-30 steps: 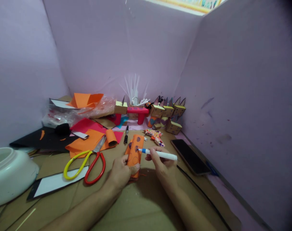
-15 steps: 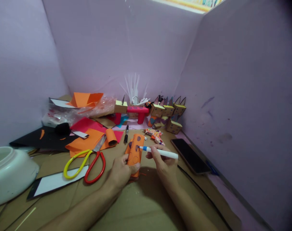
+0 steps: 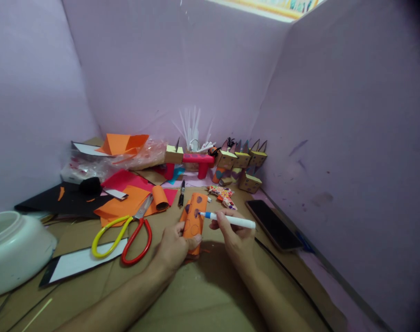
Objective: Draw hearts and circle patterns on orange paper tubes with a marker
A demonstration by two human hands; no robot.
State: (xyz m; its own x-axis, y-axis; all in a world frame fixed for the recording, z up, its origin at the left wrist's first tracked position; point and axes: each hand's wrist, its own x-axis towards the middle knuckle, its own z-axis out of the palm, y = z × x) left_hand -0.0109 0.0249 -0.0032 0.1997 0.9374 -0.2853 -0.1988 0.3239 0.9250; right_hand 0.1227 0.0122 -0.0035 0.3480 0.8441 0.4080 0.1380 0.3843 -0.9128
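Observation:
My left hand (image 3: 175, 246) is closed around the lower part of an orange paper piece (image 3: 195, 221), thumb across its front. Dark purple filled spots show on its upper part, and outlined circles lower down. In my right hand (image 3: 236, 237) is a white marker (image 3: 236, 220) with a blue collar, gripped like a pen. Its tip touches or nearly touches a spot in the middle of the orange piece. Just beyond my left hand lies a black marker (image 3: 181, 193). Scissors (image 3: 137, 230) with one yellow and one red handle rest to the left.
An orange paper tube (image 3: 159, 198) and coloured paper sheets (image 3: 127, 198) lie at the left, near a white pot (image 3: 18, 251). A phone (image 3: 274, 225) is at the right by the wall. Several cardboard animal heads (image 3: 228, 159) and a pink paper figure (image 3: 198, 158) stand at the back.
Both hands stay almost in place. The marker has shifted only very slightly against the same spot on the orange piece.

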